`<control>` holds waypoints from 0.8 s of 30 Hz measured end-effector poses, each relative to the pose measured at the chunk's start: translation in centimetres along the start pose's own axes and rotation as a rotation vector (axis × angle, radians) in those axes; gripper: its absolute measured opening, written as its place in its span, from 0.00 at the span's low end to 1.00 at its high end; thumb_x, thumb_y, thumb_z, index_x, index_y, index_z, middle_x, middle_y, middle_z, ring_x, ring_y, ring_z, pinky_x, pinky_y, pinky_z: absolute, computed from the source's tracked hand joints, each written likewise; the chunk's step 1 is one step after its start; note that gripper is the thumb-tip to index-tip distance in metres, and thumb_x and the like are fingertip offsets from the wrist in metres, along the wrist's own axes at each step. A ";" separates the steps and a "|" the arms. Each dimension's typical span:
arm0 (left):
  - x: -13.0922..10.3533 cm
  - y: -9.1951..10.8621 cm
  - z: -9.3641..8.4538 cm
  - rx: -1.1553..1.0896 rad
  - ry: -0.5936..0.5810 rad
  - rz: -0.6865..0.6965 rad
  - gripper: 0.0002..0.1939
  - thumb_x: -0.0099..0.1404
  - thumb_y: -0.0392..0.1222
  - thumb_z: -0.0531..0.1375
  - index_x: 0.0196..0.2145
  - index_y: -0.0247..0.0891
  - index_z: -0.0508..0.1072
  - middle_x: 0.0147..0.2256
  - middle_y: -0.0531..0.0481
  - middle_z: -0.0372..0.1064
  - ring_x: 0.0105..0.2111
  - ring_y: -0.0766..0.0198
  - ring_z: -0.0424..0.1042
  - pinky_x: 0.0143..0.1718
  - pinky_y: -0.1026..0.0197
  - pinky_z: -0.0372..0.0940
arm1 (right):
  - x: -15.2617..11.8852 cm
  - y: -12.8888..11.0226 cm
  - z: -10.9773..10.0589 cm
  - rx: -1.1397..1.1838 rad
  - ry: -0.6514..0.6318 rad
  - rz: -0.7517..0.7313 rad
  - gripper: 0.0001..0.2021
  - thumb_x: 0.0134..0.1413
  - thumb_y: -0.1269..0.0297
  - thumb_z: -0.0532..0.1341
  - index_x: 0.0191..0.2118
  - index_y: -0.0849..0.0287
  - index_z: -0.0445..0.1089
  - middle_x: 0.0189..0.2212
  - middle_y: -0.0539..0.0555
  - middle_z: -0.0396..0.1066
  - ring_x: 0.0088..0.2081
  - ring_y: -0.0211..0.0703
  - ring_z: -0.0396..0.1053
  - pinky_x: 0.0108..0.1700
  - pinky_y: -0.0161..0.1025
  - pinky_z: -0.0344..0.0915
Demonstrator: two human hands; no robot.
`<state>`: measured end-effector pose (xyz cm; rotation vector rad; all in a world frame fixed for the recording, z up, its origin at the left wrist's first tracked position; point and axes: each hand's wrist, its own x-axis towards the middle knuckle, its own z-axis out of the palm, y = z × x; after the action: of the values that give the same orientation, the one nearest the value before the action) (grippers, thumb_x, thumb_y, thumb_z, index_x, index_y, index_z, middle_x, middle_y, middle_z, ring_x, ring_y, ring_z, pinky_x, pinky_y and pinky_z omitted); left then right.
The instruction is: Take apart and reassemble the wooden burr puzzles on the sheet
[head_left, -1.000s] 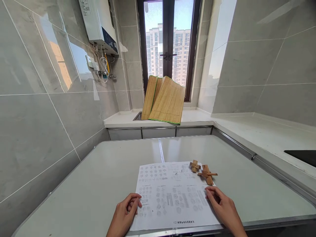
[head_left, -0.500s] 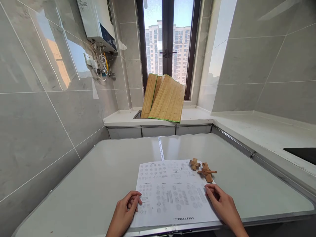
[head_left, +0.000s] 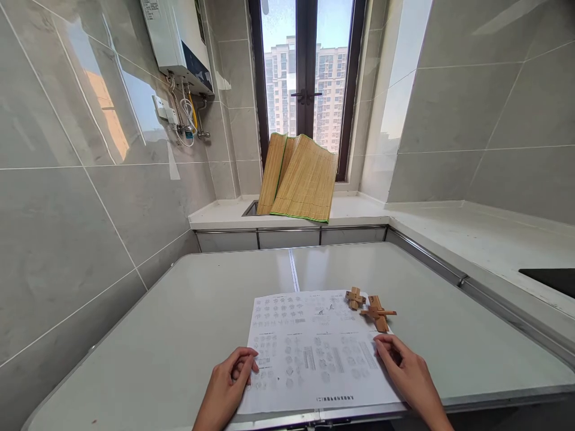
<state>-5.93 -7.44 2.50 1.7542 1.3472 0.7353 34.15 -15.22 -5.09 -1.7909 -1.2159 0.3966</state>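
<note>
A large printed paper sheet [head_left: 309,359] with rows of small figures and diagrams lies flat before me, near the table's front edge. My left hand [head_left: 229,380] rests at its left edge, fingers curled and the thumb close to the index finger over the paper. At the right edge, my right hand [head_left: 406,371] is likewise curled, thumb and index finger together at the margin. Just beyond it, a wooden interlocking puzzle [head_left: 378,313] with crossed bars sits over the sheet's upper right edge. A smaller wooden block puzzle [head_left: 354,298] stands beside it, on the sheet's upper right corner.
The sheet lies on a white folding table [head_left: 188,335] with a centre seam. Behind it, a bamboo mat [head_left: 305,179] leans before the window on a white counter [head_left: 359,206]. A water heater [head_left: 179,48] hangs at the left; a black cooktop edge [head_left: 550,280] shows right.
</note>
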 end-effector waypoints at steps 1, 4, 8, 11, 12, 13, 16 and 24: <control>0.0 0.0 0.0 -0.002 -0.002 -0.004 0.23 0.68 0.63 0.54 0.43 0.41 0.75 0.34 0.49 0.77 0.29 0.61 0.70 0.32 0.62 0.62 | 0.0 0.0 0.0 0.001 0.000 0.000 0.20 0.59 0.43 0.56 0.40 0.53 0.75 0.30 0.53 0.80 0.31 0.47 0.75 0.34 0.35 0.68; 0.0 0.0 0.0 0.000 -0.007 -0.003 0.24 0.68 0.63 0.54 0.43 0.41 0.75 0.34 0.49 0.77 0.29 0.61 0.70 0.33 0.62 0.63 | 0.1 -0.2 0.0 0.005 0.005 0.010 0.19 0.58 0.44 0.57 0.40 0.53 0.75 0.30 0.52 0.80 0.31 0.46 0.76 0.35 0.35 0.69; -0.1 0.3 0.0 0.011 -0.002 0.004 0.25 0.68 0.64 0.53 0.43 0.41 0.76 0.34 0.49 0.77 0.29 0.61 0.70 0.32 0.62 0.63 | 0.1 -0.2 0.0 0.004 0.017 0.014 0.19 0.56 0.44 0.57 0.39 0.53 0.75 0.29 0.51 0.79 0.29 0.45 0.74 0.34 0.35 0.68; -0.1 0.5 0.0 0.012 0.006 0.010 0.25 0.68 0.64 0.54 0.42 0.41 0.76 0.34 0.49 0.78 0.28 0.61 0.70 0.31 0.62 0.63 | 0.0 -0.4 0.1 -0.014 0.021 -0.007 0.19 0.58 0.43 0.56 0.39 0.53 0.75 0.28 0.52 0.78 0.28 0.46 0.72 0.34 0.37 0.68; -0.1 0.5 0.0 0.014 0.006 0.012 0.25 0.68 0.64 0.53 0.42 0.41 0.76 0.34 0.49 0.78 0.28 0.61 0.70 0.32 0.62 0.63 | -0.1 -0.6 0.2 -0.014 0.016 -0.023 0.19 0.59 0.43 0.56 0.39 0.53 0.74 0.28 0.53 0.78 0.28 0.47 0.72 0.34 0.38 0.68; -0.1 0.5 0.0 0.017 0.005 0.013 0.25 0.68 0.64 0.53 0.42 0.41 0.76 0.34 0.49 0.78 0.28 0.61 0.70 0.32 0.62 0.63 | -0.1 -0.9 0.3 -0.007 0.007 -0.039 0.20 0.60 0.42 0.56 0.39 0.53 0.74 0.29 0.53 0.78 0.28 0.47 0.72 0.34 0.38 0.68; -0.1 0.4 0.0 0.026 0.004 0.009 0.26 0.68 0.65 0.53 0.43 0.41 0.76 0.34 0.49 0.77 0.29 0.61 0.70 0.31 0.62 0.63 | 0.0 -2.5 1.2 0.084 -0.047 -0.051 0.22 0.61 0.40 0.56 0.41 0.53 0.74 0.30 0.55 0.78 0.29 0.47 0.72 0.35 0.39 0.68; -0.1 0.5 0.0 0.031 0.015 0.017 0.25 0.68 0.65 0.54 0.41 0.41 0.77 0.33 0.49 0.77 0.28 0.61 0.70 0.32 0.63 0.64 | 4.7 -6.8 6.1 0.565 -0.060 0.056 0.32 0.57 0.46 0.62 0.61 0.55 0.56 0.31 0.50 0.76 0.27 0.45 0.74 0.31 0.40 0.68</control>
<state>-5.72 -7.58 2.91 1.7900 1.3622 0.7416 28.38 -7.42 -1.81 -1.3312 -0.9684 0.7486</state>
